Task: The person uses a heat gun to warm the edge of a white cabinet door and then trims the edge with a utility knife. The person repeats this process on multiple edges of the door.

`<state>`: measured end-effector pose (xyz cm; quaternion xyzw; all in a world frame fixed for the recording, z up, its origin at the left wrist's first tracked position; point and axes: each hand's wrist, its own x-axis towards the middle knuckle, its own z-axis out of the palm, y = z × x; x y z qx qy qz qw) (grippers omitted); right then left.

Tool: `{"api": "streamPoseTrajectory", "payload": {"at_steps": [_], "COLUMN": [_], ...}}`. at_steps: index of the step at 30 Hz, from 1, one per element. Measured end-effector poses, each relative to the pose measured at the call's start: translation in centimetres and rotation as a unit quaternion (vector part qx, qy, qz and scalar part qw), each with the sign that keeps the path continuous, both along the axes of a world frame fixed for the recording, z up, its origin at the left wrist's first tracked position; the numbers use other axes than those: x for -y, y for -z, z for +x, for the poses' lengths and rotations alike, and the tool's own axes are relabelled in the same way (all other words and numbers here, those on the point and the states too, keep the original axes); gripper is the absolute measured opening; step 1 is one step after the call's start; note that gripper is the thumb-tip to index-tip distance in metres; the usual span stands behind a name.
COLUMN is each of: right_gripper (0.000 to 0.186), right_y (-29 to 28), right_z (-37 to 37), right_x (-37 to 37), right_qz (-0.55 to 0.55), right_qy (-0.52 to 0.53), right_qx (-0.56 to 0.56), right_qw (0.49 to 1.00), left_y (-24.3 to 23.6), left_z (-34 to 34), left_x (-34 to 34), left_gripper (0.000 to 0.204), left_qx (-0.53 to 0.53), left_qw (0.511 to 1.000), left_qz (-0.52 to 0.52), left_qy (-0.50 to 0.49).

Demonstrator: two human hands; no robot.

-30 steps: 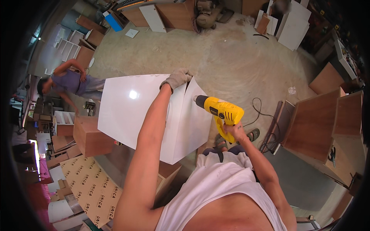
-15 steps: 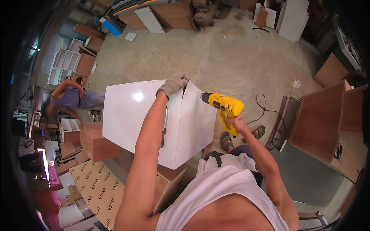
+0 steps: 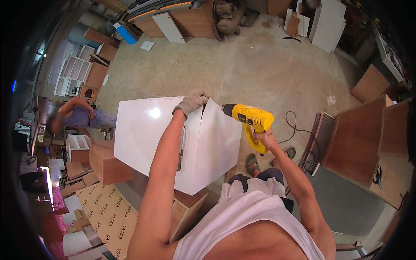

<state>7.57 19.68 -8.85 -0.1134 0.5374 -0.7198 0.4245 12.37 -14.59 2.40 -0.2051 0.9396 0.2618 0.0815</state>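
Observation:
A glossy white box-shaped cabinet [image 3: 151, 134] lies in front of me, a metal handle [image 3: 181, 145] on its top face. My left hand [image 3: 191, 103], in a grey glove, curls its fingers at the far corner. There a white sheet [image 3: 212, 117] on the right side stands a little away from the box, leaving a dark gap. The fingertips are partly hidden but look closed on the sheet's edge. Bare, my right hand [image 3: 265, 139] grips a yellow heat gun [image 3: 253, 118] by its handle. Its nozzle points left at the sheet, a short way off.
Wooden boxes [image 3: 110, 162] and a printed brown board [image 3: 106, 212] are at left, where another person [image 3: 82, 113] stands. A black cord [image 3: 294, 125] runs over the floor on the right, near a wooden cabinet [image 3: 355, 138]. White boards [image 3: 328, 26] lean at the far right.
My left hand has shifted slightly left and nearer along with the box in view. The heat gun's nozzle has moved a little left, closer to the sheet.

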Motion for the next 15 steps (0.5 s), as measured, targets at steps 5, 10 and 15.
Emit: {"api": "streamPoseTrajectory", "payload": {"at_steps": [5, 10, 15], "right_gripper": [0.024, 0.027, 0.029], "right_y": [0.4, -1.1, -2.8], "right_z": [-0.1, 1.4, 4.0], "right_x": [0.4, -0.9, -2.7], "right_qz": [0.033, 0.014, -0.010], "right_qy": [-0.005, -0.046, -0.065], "right_qx": [0.006, 0.019, 0.028], "right_qw": [0.999, 0.999, 0.997], "left_y": [0.0, -0.6, -0.2], "left_z": [0.0, 0.0, 0.0], "left_x": [0.2, -0.2, 0.2], "left_gripper": [0.028, 0.030, 0.032], "left_qx": [0.029, 0.033, 0.047], "left_qw": [1.000, 0.999, 0.998], "left_qz": [0.000, 0.025, 0.033], "left_qy": [-0.003, -0.005, -0.008]}}
